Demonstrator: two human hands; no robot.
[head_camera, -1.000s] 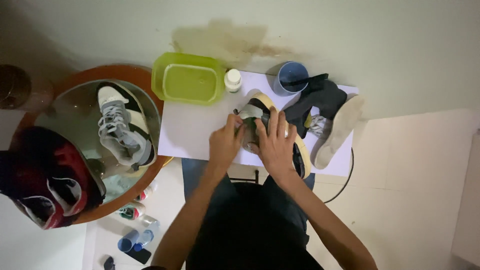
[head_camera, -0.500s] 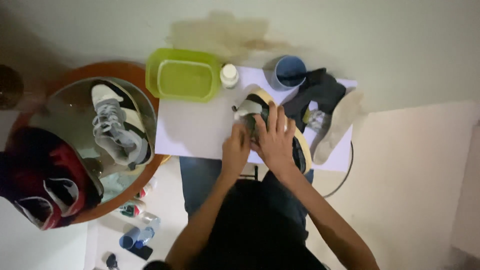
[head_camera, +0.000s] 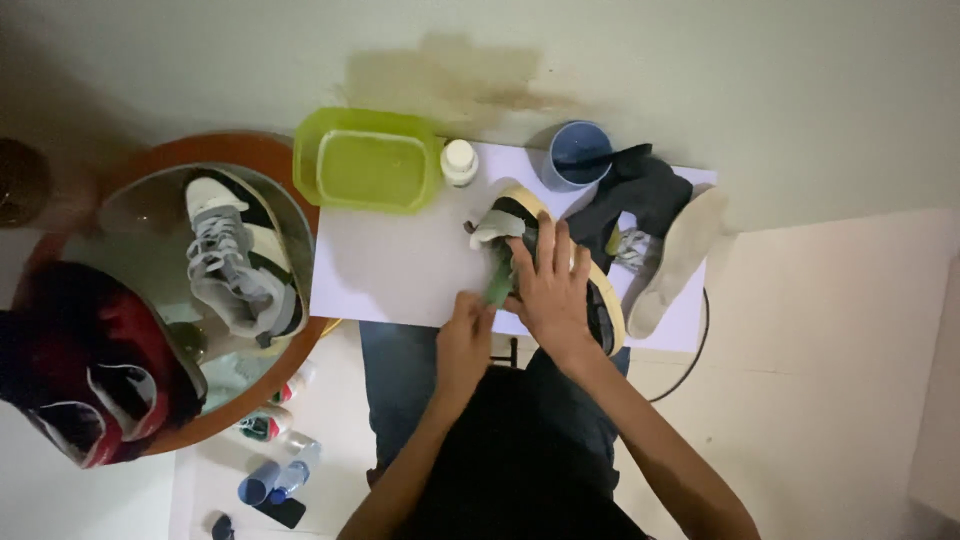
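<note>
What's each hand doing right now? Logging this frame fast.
Left hand: closed around a green brush.
Right hand: open, fingers spread, pressing on the shoe.

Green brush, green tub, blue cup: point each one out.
green brush (head_camera: 499, 283), head view, on its handle.
green tub (head_camera: 305, 160), head view, on its left rim.
blue cup (head_camera: 556, 178), head view, on its outer wall.

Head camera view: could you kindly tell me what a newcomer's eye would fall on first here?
At the centre, the right hand lies spread over a cream-soled sneaker on the white board, while the left hand holds a green brush against the shoe's side. A bright lime-green tub stands at the board's far left corner. Farther left, a grey-and-white sneaker lies in a round basin.
</note>
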